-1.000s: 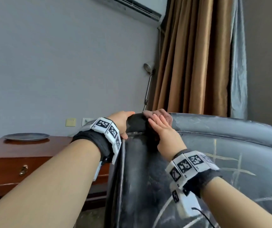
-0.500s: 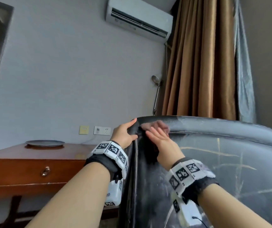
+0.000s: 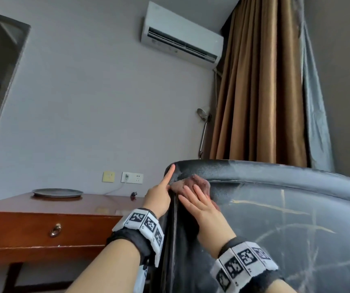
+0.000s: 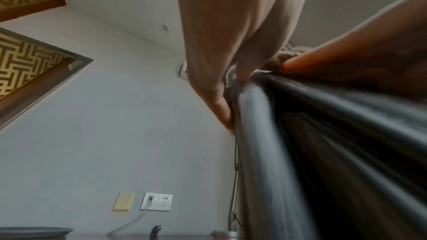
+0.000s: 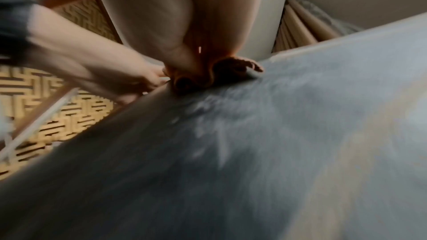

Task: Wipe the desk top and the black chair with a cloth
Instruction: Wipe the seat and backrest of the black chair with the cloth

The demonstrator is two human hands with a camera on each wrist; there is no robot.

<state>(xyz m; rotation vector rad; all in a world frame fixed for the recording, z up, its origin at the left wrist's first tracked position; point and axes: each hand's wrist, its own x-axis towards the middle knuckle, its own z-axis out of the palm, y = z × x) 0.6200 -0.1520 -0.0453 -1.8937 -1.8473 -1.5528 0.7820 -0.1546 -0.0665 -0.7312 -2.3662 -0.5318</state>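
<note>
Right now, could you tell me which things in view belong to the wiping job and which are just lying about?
Job: cloth under the right hand, black chair held by the left hand, desk top.
Lying about: grey plate on the desk, lamp, curtain, air conditioner.

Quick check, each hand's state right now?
Left hand: closed, pinching the black chair at its edge.
Right hand: open, pressing the cloth flat against the chair.

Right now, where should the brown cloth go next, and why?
Probably slide the crumpled brown cloth rightward across the black leather chair: the right hand presses it at the back's left corner, the left hand holds that edge, and pale streaks show farther right.
</note>
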